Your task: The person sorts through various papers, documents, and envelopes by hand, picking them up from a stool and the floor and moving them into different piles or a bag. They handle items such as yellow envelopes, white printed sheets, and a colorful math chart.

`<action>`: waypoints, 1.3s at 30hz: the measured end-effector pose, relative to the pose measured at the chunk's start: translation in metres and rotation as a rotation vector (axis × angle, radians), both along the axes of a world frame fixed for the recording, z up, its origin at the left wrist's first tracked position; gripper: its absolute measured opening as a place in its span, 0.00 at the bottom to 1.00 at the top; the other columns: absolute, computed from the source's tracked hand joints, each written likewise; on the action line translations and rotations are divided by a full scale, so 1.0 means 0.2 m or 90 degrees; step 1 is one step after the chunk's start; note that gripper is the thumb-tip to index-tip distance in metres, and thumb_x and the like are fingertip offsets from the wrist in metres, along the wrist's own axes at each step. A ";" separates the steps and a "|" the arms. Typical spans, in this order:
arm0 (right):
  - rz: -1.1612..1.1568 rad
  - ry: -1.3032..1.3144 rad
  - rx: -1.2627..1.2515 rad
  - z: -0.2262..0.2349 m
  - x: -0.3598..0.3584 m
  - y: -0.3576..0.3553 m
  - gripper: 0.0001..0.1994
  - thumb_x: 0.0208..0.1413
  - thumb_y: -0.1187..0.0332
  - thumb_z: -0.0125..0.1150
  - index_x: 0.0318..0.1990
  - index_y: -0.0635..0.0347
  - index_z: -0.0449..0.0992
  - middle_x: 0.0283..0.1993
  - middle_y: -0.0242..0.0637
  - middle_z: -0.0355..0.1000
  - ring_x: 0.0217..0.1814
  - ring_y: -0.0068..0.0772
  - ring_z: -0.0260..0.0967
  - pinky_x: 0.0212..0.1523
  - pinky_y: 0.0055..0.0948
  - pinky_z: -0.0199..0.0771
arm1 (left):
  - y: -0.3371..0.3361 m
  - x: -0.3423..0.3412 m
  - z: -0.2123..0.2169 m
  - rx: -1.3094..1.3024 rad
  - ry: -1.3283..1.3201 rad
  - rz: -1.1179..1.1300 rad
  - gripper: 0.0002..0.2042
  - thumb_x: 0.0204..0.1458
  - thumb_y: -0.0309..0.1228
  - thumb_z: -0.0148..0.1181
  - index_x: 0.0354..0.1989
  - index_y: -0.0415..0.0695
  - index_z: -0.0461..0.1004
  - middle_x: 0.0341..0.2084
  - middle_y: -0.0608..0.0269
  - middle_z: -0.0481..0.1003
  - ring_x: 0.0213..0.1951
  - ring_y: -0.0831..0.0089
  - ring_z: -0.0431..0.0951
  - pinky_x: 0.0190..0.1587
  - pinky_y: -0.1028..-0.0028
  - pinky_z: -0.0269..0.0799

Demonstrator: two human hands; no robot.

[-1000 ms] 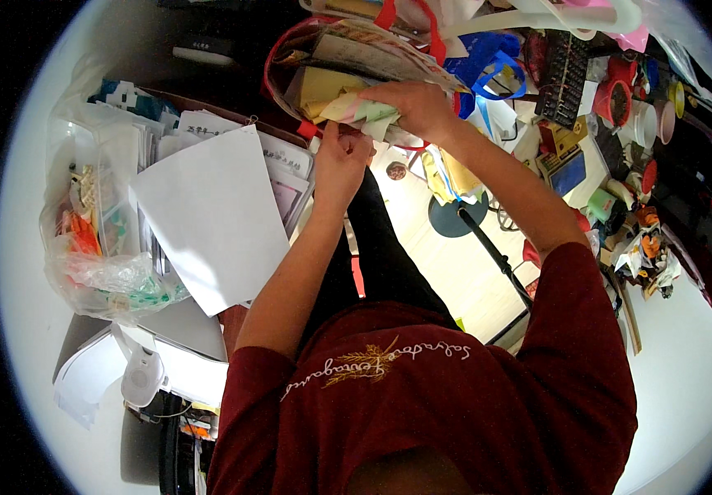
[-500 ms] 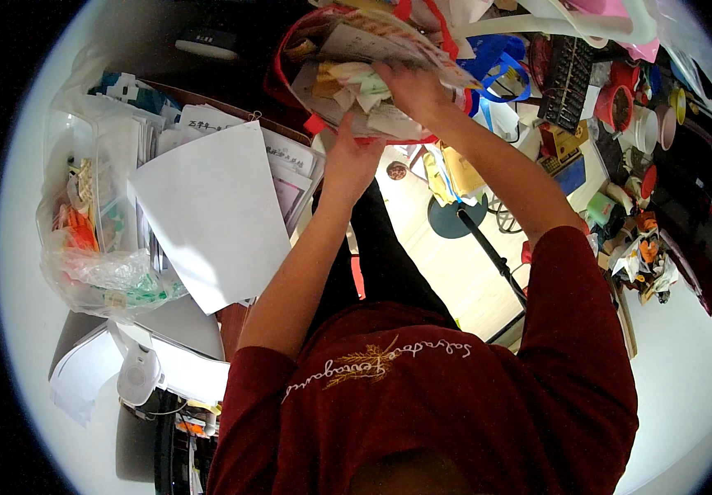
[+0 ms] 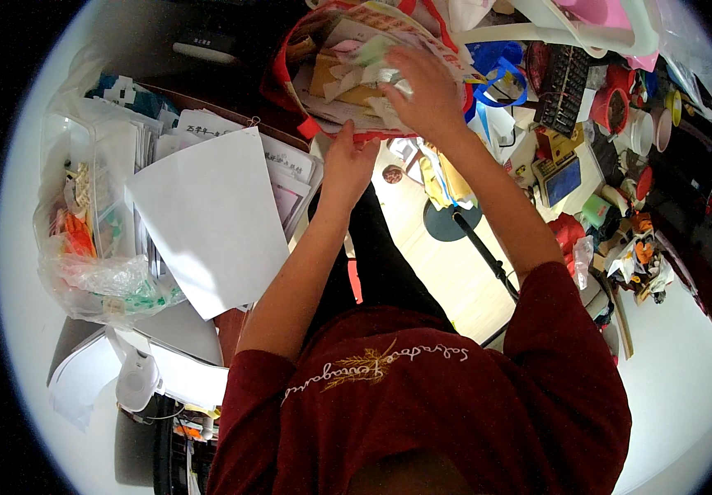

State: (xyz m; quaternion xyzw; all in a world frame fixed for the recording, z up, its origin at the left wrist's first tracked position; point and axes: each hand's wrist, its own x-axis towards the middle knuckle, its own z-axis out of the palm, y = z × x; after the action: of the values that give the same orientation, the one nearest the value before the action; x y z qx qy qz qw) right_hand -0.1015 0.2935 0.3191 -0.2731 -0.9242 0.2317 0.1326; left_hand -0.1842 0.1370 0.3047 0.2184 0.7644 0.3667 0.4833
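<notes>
The right hand (image 3: 422,91) reaches down into a red-rimmed bag (image 3: 290,78) at twelve o'clock in the head view, fingers curled loosely around a crumpled bundle of pale paper scraps (image 3: 372,70) inside it. The grip looks half closed rather than tight; whether the fingertips actually pinch a single sheet I cannot tell, since they sink among the papers.

The left hand (image 3: 347,161) sits just below the bag, at about eleven o'clock from the person's chest, palm up against the red lower edge and thumb hooked at the rim, steadying the opening. It is partly open, holding the bag's rim and nothing else.

To sort through the contents well, my judgement is that the left hand should keep the mouth of the bag held wide and level, while the right lifts sheets a few at a time instead of dragging the whole wad, which could spill scraps over the edge.

At nine o'clock a large blank white sheet (image 3: 207,219) lies tilted across a stack of printed papers (image 3: 286,169), beside a clear plastic box (image 3: 92,206) of small coloured items. At two o'clock the surface (image 3: 591,169) is crowded with cups and stationery.
</notes>
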 end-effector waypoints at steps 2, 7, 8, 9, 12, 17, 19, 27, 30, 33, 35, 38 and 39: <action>-0.084 0.043 0.050 0.02 0.03 0.02 0.23 0.44 0.63 0.60 0.48 0.60 0.65 0.52 0.45 0.63 0.53 0.48 0.59 0.53 0.43 0.58 | 0.01 0.00 0.03 -0.007 -0.001 -0.006 0.28 0.47 0.32 0.55 0.53 0.27 0.57 0.39 0.44 0.71 0.40 0.64 0.73 0.42 0.74 0.67; -0.121 -0.154 -0.011 -0.04 -0.01 0.03 0.22 0.42 0.62 0.60 0.46 0.59 0.68 0.46 0.44 0.65 0.48 0.46 0.61 0.50 0.42 0.60 | 0.01 0.00 0.04 0.024 -0.037 0.011 0.29 0.46 0.32 0.54 0.54 0.26 0.55 0.33 0.44 0.73 0.34 0.62 0.75 0.37 0.72 0.69; -0.118 -0.213 -0.079 -0.02 -0.04 0.02 0.22 0.42 0.61 0.60 0.46 0.58 0.68 0.44 0.44 0.66 0.48 0.45 0.61 0.50 0.41 0.60 | 0.00 0.00 0.01 0.065 -0.065 0.034 0.30 0.46 0.31 0.54 0.55 0.27 0.53 0.33 0.46 0.73 0.33 0.64 0.75 0.37 0.73 0.69; -0.074 -0.218 -0.059 -0.02 -0.04 -0.01 0.21 0.42 0.61 0.60 0.46 0.56 0.69 0.44 0.43 0.66 0.47 0.45 0.61 0.50 0.41 0.60 | 0.00 0.01 -0.04 0.106 -0.093 0.056 0.31 0.46 0.30 0.55 0.57 0.29 0.51 0.32 0.48 0.73 0.32 0.66 0.75 0.36 0.74 0.69; 0.028 -0.239 -0.026 -0.04 -0.01 -0.09 0.22 0.42 0.58 0.60 0.48 0.49 0.69 0.46 0.40 0.65 0.49 0.44 0.60 0.49 0.43 0.59 | 0.02 0.01 0.01 0.142 -0.099 0.070 0.33 0.46 0.27 0.54 0.60 0.34 0.47 0.31 0.52 0.73 0.31 0.69 0.75 0.35 0.75 0.69; 0.053 -0.187 -0.049 -0.10 0.05 -0.12 0.23 0.43 0.55 0.58 0.51 0.39 0.68 0.56 0.35 0.60 0.57 0.45 0.55 0.52 0.51 0.55 | 0.06 -0.04 0.09 0.080 -0.090 -0.033 0.34 0.47 0.25 0.55 0.62 0.39 0.45 0.41 0.49 0.70 0.38 0.71 0.74 0.39 0.77 0.70; 0.073 -0.158 -0.079 -0.11 0.06 -0.11 0.23 0.45 0.54 0.56 0.52 0.41 0.67 0.57 0.37 0.60 0.57 0.47 0.55 0.54 0.49 0.54 | 0.03 -0.03 0.03 0.082 -0.045 -0.079 0.34 0.47 0.25 0.55 0.62 0.39 0.45 0.41 0.50 0.70 0.38 0.70 0.74 0.38 0.77 0.70; 0.090 -0.097 -0.290 -0.13 0.11 -0.04 0.19 0.53 0.58 0.50 0.52 0.51 0.66 0.53 0.45 0.64 0.53 0.46 0.62 0.53 0.35 0.61 | -0.01 0.01 -0.12 0.096 0.020 -0.026 0.31 0.46 0.33 0.54 0.58 0.35 0.50 0.37 0.40 0.72 0.41 0.52 0.74 0.42 0.65 0.68; 0.043 -0.163 -0.276 -0.09 0.09 -0.03 0.15 0.55 0.62 0.48 0.49 0.53 0.68 0.49 0.47 0.66 0.50 0.43 0.65 0.48 0.33 0.64 | 0.00 0.01 -0.09 0.083 0.009 -0.029 0.31 0.45 0.33 0.54 0.58 0.34 0.51 0.37 0.40 0.72 0.41 0.52 0.73 0.43 0.65 0.68; 0.027 -0.225 -0.141 -0.06 0.06 -0.03 0.11 0.55 0.65 0.46 0.43 0.57 0.70 0.42 0.48 0.69 0.43 0.46 0.68 0.42 0.37 0.68 | 0.01 -0.02 -0.06 0.056 -0.031 -0.052 0.31 0.47 0.31 0.54 0.58 0.31 0.49 0.43 0.44 0.69 0.44 0.63 0.71 0.44 0.73 0.67; -0.038 -0.272 -0.090 -0.07 0.04 -0.02 0.09 0.54 0.67 0.45 0.38 0.59 0.70 0.38 0.48 0.71 0.39 0.50 0.69 0.37 0.40 0.69 | 0.01 -0.02 -0.05 0.037 -0.053 -0.061 0.31 0.48 0.29 0.54 0.58 0.29 0.48 0.46 0.45 0.67 0.45 0.69 0.71 0.44 0.76 0.67; -0.154 -0.212 -0.061 -0.11 0.05 0.01 0.07 0.53 0.68 0.46 0.34 0.60 0.69 0.31 0.49 0.70 0.34 0.52 0.69 0.32 0.42 0.69 | 0.01 -0.03 -0.04 0.023 -0.062 -0.055 0.31 0.48 0.30 0.54 0.58 0.29 0.49 0.45 0.45 0.68 0.45 0.68 0.71 0.44 0.76 0.67; -0.191 -0.130 -0.012 -0.14 0.07 0.01 0.07 0.53 0.68 0.46 0.35 0.61 0.69 0.30 0.50 0.70 0.33 0.53 0.68 0.32 0.42 0.69 | 0.02 -0.03 -0.04 0.025 -0.062 -0.052 0.31 0.48 0.30 0.54 0.58 0.29 0.49 0.45 0.45 0.68 0.44 0.68 0.71 0.44 0.76 0.67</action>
State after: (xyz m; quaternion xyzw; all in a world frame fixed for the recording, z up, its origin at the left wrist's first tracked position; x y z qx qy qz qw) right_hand -0.0883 0.2960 0.2916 -0.4311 -0.8795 0.1895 0.0687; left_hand -0.1906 0.1402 0.2974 0.2407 0.7232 0.3714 0.5302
